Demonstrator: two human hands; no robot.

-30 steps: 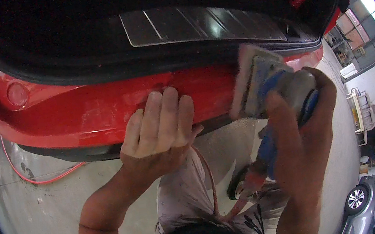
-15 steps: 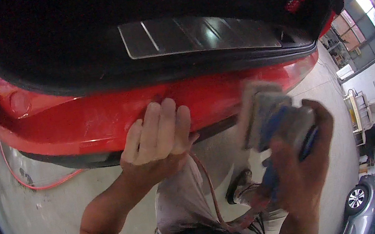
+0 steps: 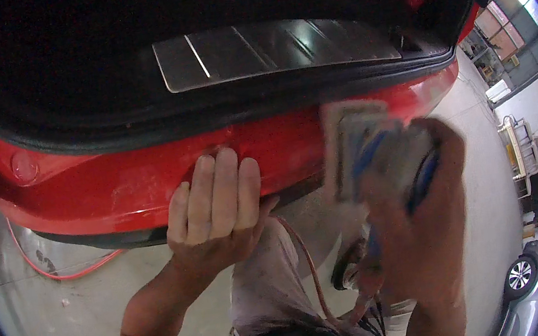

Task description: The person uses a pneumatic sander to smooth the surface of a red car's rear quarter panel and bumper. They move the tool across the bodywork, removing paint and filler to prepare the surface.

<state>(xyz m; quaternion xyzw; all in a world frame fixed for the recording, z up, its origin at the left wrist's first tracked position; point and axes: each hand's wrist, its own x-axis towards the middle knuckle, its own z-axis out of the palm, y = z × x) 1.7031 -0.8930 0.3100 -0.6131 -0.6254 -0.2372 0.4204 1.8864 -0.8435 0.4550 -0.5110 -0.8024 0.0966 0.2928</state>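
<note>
A red car bumper (image 3: 109,189) spans the view below the black edge of an open luggage area. My left hand (image 3: 216,202) lies on the bumper's outer face with its fingers stretched out and nearly side by side. In my right hand (image 3: 423,202), to its right, is a grey and blue power sander (image 3: 381,143) with a flat rectangular pad. The sander is blurred by motion, its pad turned toward the bumper's right part. Whether the pad touches the paint, I cannot tell. Pale, dull marks show on the red surface.
A metallic sill plate (image 3: 214,59) lies along the luggage area's edge. A reddish-brown hose (image 3: 311,264) hangs beside my leg, and a red hose (image 3: 69,274) lies on the floor at left. A grey car (image 3: 526,290) stands at lower right, near a wheeled rack (image 3: 518,152).
The sander and my right hand have moved left and slightly up, still blurred. My left hand appears a little further left in view, still flat on the bumper. The whole view has shifted slightly.
</note>
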